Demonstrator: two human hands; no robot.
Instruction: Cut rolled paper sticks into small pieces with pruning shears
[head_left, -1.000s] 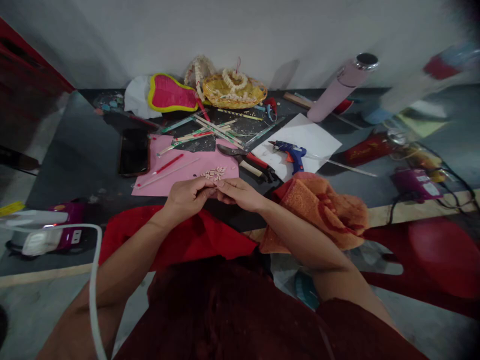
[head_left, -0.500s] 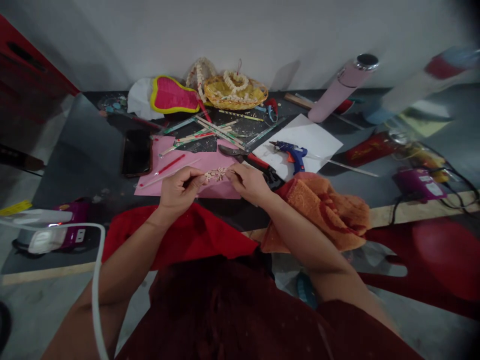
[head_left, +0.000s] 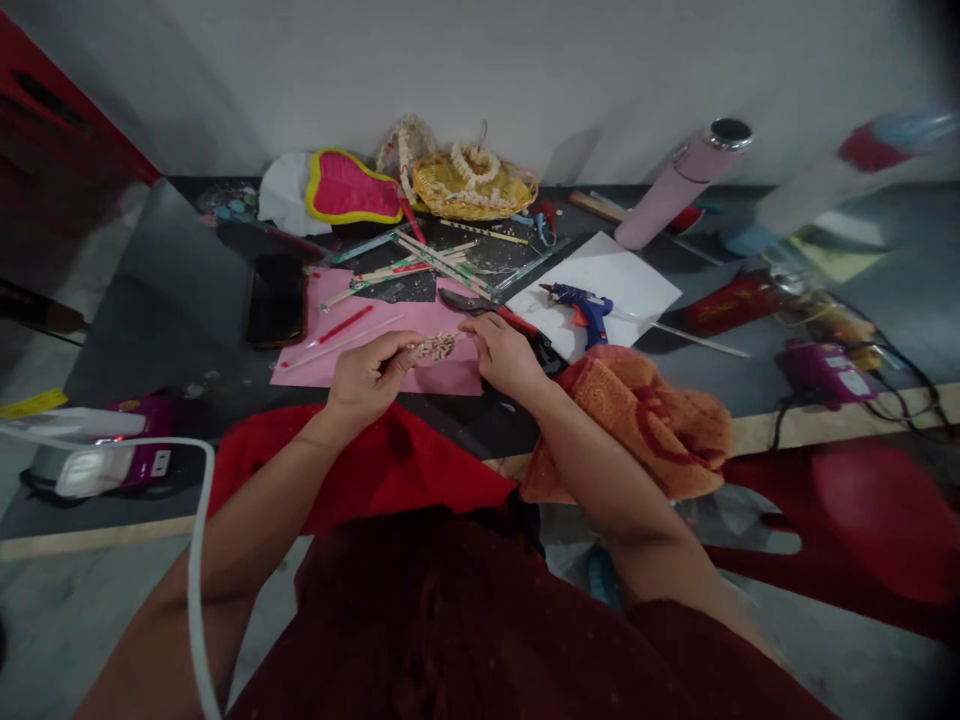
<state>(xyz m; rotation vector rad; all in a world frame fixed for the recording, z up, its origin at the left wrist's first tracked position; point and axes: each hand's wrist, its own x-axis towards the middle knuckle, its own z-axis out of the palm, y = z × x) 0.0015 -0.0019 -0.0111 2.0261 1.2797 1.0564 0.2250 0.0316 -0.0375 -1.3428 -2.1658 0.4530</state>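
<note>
Over the pink sheet (head_left: 345, 360), my left hand (head_left: 371, 375) pinches a small cluster of pale beige pieces (head_left: 437, 347) between thumb and fingers. My right hand (head_left: 506, 358) is just right of the cluster, its thumb and index finger pressed together; anything between them is too small to make out. Behind my hands lie dark-bladed pliers (head_left: 459, 302) with red handles and a pile of printed paper strips (head_left: 442, 262). A blue glue gun (head_left: 589, 308) rests on a white sheet (head_left: 637, 270) to the right.
A phone (head_left: 276, 300) lies at the left. Toward the wall are a yellow basket (head_left: 450, 203), a pink heart-like piece (head_left: 349, 188) and a pink flask (head_left: 679, 190). An orange towel (head_left: 652, 420) lies near the front edge. A white cable (head_left: 196, 560) crosses my left arm.
My right fingers have moved off the cluster, slightly right and up. The cluster stays in my left fingers. The whole view has shifted slightly.
</note>
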